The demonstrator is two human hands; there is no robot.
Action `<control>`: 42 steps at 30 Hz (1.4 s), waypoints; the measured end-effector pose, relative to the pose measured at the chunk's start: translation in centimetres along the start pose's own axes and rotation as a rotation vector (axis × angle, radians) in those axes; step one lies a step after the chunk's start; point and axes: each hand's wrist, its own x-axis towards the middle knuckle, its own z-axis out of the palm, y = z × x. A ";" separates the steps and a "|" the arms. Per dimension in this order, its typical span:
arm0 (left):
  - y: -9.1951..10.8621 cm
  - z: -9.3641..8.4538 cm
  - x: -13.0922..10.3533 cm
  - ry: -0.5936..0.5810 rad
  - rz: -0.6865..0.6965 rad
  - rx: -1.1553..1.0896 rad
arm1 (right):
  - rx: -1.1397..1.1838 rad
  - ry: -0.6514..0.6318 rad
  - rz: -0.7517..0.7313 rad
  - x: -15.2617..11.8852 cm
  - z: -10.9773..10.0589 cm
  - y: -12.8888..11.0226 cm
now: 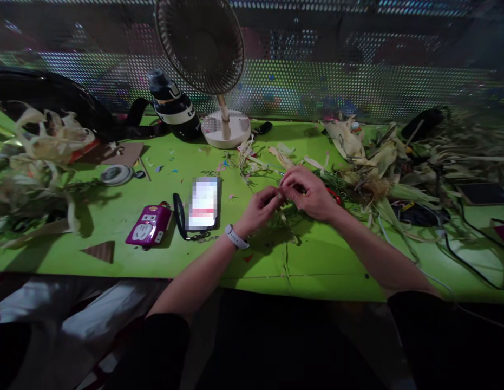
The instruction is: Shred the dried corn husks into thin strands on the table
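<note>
My left hand, with a pale band on the wrist, has its fingers pinched together around thin green plant stems. Close against it, my right hand pinches at the same stems, and the fingertips of both hands nearly meet. The stems hang below the fingers over the green table. Beyond my hands lies a pale dried husk. A red object shows just behind my right hand, partly hidden.
A phone and a purple case lie at left. Behind stand a fan and a dark bottle. Dried husks pile up at right beside cables; more husks lie far left. A person's legs show at lower left.
</note>
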 end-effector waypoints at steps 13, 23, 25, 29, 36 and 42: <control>0.1 -0.1 -0.1 0.053 -0.118 -0.347 | -0.247 -0.237 -0.057 0.1 -2.6 0.5; 0.5 0.0 0.0 0.077 -0.149 -0.385 | -0.327 -0.177 -0.165 0.0 -1.9 0.4; 0.5 -0.1 -0.1 0.080 -0.142 -0.362 | -0.329 -0.176 -0.152 0.0 -2.0 0.2; 0.3 -0.3 -0.1 0.090 -0.125 -0.353 | -0.341 -0.189 -0.125 -0.1 -1.9 -0.2; 0.2 -0.3 -0.1 0.131 -0.163 -0.330 | -0.476 -0.207 -0.168 -0.3 -1.7 -0.6; 0.2 -0.2 0.0 0.173 -0.180 -0.371 | -0.576 -0.184 -0.221 -0.3 -1.8 -0.9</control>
